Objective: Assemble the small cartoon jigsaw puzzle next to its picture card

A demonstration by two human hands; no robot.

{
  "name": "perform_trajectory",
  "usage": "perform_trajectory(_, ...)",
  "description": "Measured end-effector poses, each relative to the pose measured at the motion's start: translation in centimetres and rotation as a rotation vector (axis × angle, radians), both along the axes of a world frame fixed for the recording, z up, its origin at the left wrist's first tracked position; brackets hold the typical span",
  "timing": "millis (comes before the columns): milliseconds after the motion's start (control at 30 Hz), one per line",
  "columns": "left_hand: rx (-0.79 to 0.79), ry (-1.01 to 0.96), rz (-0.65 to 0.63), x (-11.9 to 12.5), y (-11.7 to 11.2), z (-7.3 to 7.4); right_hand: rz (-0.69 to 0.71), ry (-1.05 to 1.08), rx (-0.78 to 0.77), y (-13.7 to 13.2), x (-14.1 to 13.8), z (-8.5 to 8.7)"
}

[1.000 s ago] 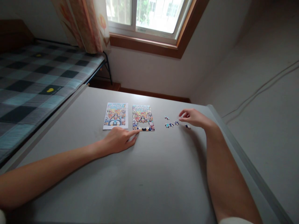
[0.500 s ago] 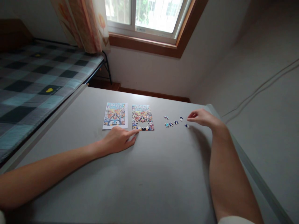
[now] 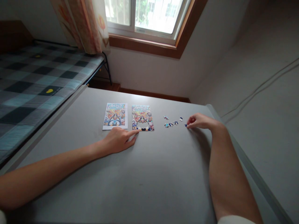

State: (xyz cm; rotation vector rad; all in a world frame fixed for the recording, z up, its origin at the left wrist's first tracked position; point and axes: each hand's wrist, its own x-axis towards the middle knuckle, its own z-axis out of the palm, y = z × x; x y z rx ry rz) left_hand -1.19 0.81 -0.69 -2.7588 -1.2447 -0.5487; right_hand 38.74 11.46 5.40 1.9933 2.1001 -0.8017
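Note:
My left hand [image 3: 120, 138] rests on the table, its index finger stretched out to the bottom edge of a partly assembled jigsaw puzzle [image 3: 142, 113]. A gap shows in the puzzle's lower middle. To its left lies a printed picture sheet [image 3: 115, 115] with blue lettering on top. Over at the right, the thumb and index finger of my right hand [image 3: 198, 120] are closed on a small dark blue puzzle piece [image 3: 186, 125] at the tabletop. Several loose puzzle pieces [image 3: 171, 124] lie between the puzzle and my right hand.
The grey table [image 3: 140, 174] has a raised edge on its left and right sides. Beyond it stand a bed with a checked mattress [image 3: 46, 77], a curtain [image 3: 85, 28] and a window [image 3: 151, 18]. A cable [image 3: 259, 85] runs along the right wall.
My right hand has moved down slightly toward me and its fingertips have come onto the nearest loose puzzle piece. My left hand has stayed put.

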Motion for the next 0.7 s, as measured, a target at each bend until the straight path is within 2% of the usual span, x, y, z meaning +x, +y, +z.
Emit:
perform_trajectory(400,-0.039,-0.01,0.005,0.02,-0.08,0.17,-0.003,-0.008,0.0,0.04,0.09,-0.02)
perform_trajectory(700,-0.009,-0.008,-0.002,0.02,-0.15,0.23,0.002,-0.038,0.016,-0.01,-0.1,0.01)
